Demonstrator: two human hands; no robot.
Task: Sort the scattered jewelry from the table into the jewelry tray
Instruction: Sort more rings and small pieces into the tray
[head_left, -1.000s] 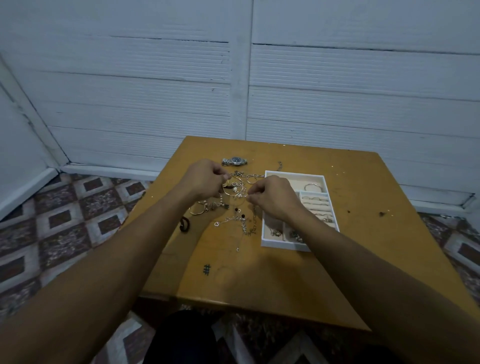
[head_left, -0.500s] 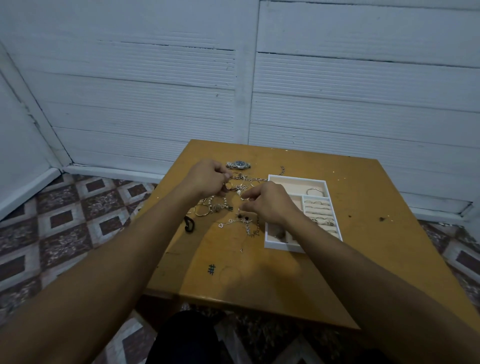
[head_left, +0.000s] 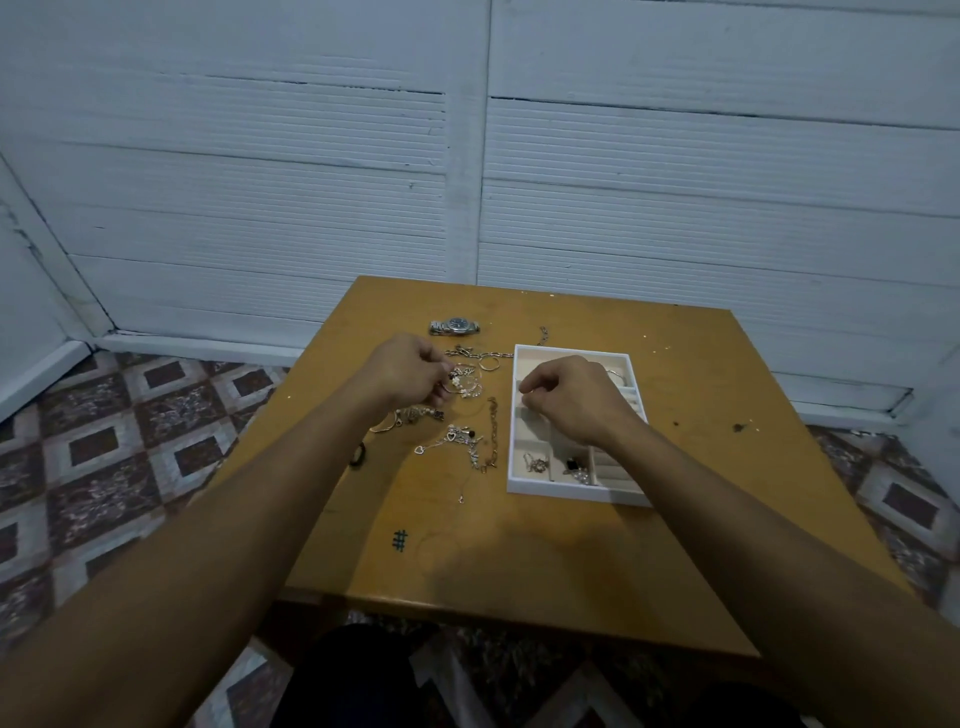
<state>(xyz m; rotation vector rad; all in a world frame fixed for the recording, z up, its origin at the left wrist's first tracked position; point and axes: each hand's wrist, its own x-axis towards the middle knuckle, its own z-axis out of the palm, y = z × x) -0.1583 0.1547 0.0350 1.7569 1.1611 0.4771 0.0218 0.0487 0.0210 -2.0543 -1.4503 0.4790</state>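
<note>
Chains (head_left: 465, 384) — tangled, silver — pinched in left hand (head_left: 410, 374); right hand (head_left: 571, 400) curled over white compartmented tray (head_left: 519, 486), grasp unclear.

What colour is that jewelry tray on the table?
The jewelry tray is white with cream lining, seen in the head view.

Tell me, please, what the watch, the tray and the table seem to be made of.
Watch: likely metal with a polished finish; the silver-grey link band glints, and the dial is dark.
Tray: white outside, perhaps painted wood or plastic; the matte beige lining looks like soft fabric, though this is uncertain.
Table: probably wood or laminate; the top is smooth and yellow-brown, with scuffs and dark stains.
</note>
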